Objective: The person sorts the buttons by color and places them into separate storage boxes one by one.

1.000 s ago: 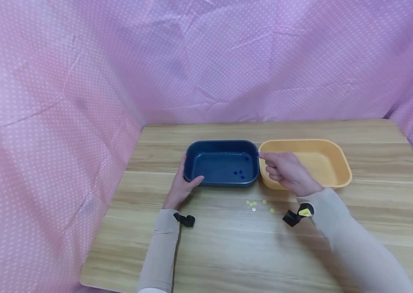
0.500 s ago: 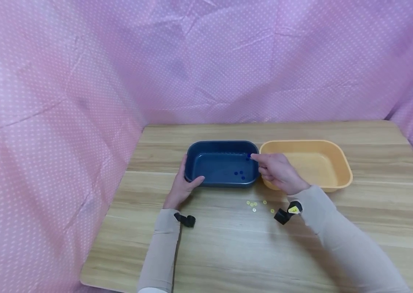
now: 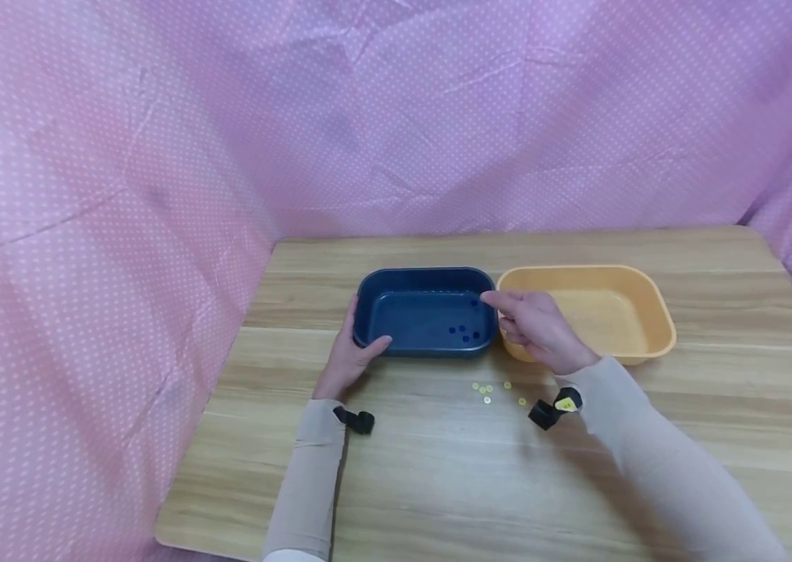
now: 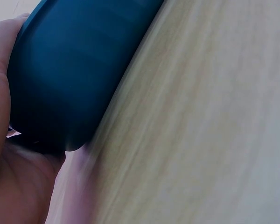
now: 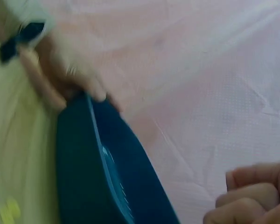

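Observation:
My left hand [image 3: 349, 355] grips the left end of a dark blue plastic bin [image 3: 426, 352], its thumb over the front rim. The left wrist view shows that hand against the bin's outer wall [image 4: 70, 70]. Several small dark blue buttons [image 3: 466, 339] lie on the bin's floor, towards its right end. Above the bin's right rim is my right hand [image 3: 543, 328], index finger pointing left and the other fingers curled, with nothing seen in the fingertips. In the right wrist view its curled fingers [image 5: 252, 198] show beside the bin.
A yellow-orange bin [image 3: 655, 312] stands directly right of the blue one, partly under my right hand. Several small yellow buttons [image 3: 489, 389] lie on the wooden table [image 3: 438, 468] in front of the bins. Pink dotted cloth [image 3: 438, 140] hangs behind and at the sides.
My right hand has moved left from the gap between the bins to over the blue bin and let go of a blue button, which now lies inside. The left hand has stayed put.

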{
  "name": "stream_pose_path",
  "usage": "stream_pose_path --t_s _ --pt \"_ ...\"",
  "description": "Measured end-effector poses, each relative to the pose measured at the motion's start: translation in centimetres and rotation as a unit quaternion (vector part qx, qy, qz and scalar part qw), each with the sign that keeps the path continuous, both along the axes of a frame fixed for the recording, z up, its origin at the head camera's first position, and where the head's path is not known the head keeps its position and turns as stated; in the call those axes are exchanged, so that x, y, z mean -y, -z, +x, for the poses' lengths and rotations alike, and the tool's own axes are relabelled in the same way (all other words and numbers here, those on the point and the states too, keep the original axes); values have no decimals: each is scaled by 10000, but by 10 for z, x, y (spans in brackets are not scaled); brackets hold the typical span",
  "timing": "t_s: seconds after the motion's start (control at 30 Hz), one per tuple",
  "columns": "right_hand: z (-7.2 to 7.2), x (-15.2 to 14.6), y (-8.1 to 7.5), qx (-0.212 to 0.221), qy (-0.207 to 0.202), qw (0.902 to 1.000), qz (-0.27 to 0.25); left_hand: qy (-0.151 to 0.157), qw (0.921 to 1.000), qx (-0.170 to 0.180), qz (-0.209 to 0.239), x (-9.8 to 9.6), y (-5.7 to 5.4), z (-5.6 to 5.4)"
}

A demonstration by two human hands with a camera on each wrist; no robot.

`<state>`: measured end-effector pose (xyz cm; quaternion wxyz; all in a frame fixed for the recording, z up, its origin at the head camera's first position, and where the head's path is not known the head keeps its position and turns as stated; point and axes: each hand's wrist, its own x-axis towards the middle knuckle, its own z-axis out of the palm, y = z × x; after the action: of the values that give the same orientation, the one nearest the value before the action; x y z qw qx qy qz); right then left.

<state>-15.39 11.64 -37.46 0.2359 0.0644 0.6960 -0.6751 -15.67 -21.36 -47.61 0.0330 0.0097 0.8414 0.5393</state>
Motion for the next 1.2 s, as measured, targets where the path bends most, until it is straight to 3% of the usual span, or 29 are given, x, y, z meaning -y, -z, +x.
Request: stream_pose_path --t_s 0.07,0.1,0.17,0.23,0.27,0.33,0.47,0.6,0.7,0.8,1.0,1.13,1.2 --pt "3 -3 -1 -525 -241 9955 756 5 10000 75 28 -1 -5 1" --pt "6 -4 -1 -808 -406 9884 1220 8 10000 69 30 -1 -5 1" --pt "14 -6 -1 -1542 -832 9620 2092 6 10000 83 39 -1 -5 1" --pt "26 -6 2 -2190 -1293 9257 2801 14 10000 85 22 -1 -5 0" --pt "33 -6 4 -2513 -1551 9029 3124 9 10000 25 12 0 0 -1" --pt "46 -3 12 -3020 -1997 8576 3652 2 10000 3 3 1 -1 -2" --pt "62 0 34 -3690 -2435 7709 4586 10 10000 -40 8 1 -2 -2" --pt "67 -1 54 -4063 -2404 7130 5184 22 10000 -85 -16 0 -2 -2" --pt "69 -3 64 -4258 -2325 6889 5386 33 9999 -83 -46 -1 -2 0" --pt "69 -2 69 -4344 -2298 6768 5482 18 10000 -65 -44 -1 -2 0" --pt "72 2 73 -4371 -2506 6603 5569 -1 10000 -42 -42 -1 -3 1" --pt "73 4 76 -4460 -2375 6522 5651 30 10000 -32 -59 -1 -3 1" --pt "74 4 78 -4425 -2243 6584 5660 44 10000 -37 -59 -1 -3 1"
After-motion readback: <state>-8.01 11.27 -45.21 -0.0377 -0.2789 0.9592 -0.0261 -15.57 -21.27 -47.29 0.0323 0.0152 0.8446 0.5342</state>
